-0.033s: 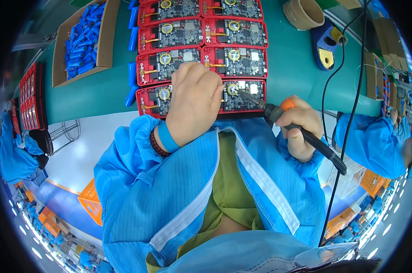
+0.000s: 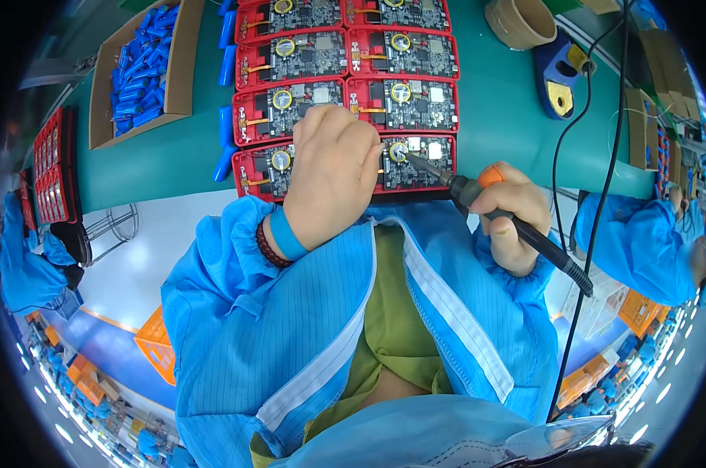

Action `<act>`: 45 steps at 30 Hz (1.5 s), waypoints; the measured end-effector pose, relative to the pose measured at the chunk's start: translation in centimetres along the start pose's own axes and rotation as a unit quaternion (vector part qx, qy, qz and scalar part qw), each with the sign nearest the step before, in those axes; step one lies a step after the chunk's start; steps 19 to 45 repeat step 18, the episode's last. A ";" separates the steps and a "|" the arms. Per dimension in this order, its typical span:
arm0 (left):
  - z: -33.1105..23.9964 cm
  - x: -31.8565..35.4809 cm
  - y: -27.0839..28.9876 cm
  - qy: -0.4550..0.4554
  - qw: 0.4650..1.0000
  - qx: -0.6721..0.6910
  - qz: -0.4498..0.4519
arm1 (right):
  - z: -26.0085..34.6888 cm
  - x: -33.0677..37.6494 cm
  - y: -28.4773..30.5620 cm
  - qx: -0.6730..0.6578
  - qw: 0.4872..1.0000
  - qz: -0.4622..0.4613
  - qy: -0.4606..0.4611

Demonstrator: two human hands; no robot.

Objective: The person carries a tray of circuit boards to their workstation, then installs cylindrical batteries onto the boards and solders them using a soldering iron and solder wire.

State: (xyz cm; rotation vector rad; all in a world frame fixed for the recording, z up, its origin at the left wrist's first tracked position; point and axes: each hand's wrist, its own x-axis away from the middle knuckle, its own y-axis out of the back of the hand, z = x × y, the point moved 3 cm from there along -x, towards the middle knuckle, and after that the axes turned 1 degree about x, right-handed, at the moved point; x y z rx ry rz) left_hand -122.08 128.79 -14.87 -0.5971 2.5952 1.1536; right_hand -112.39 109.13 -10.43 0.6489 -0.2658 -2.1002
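Observation:
My right hand (image 2: 517, 214) is wrapped round the dark handle of a soldering iron (image 2: 554, 251) with an orange band. The iron's metal tip reaches left to a round coin cell (image 2: 398, 151) with a yellow rim, on the nearest right circuit board (image 2: 422, 173). That board sits in a red case (image 2: 454, 160). Fingers curled, my left hand (image 2: 333, 171) is closed over the gap between the two nearest cases, partly covering the left circuit board (image 2: 269, 173). My left fingertips are hidden, so whatever they pinch cannot be made out.
More red cases with boards continue up the green table (image 2: 493, 109). Blue cylindrical cells (image 2: 227, 125) line their left side; a cardboard box (image 2: 183, 66) holds many more. Right are a tape roll (image 2: 521, 22), a blue iron stand (image 2: 554, 78) and hanging black cables (image 2: 617, 117). Co-workers sit both sides.

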 end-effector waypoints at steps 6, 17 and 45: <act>0.1 0.3 -0.4 0.009 1.000 -0.022 0.007 | -1.0 -0.2 -0.7 -0.010 1.000 0.006 -0.002; -0.1 -0.4 -0.4 -0.003 1.000 -0.029 0.010 | -1.4 -0.4 -0.6 0.002 1.000 0.007 -0.009; -0.1 -0.4 -0.4 -0.005 0.999 -0.032 0.009 | -1.3 -0.4 -0.6 0.002 1.000 0.007 -0.009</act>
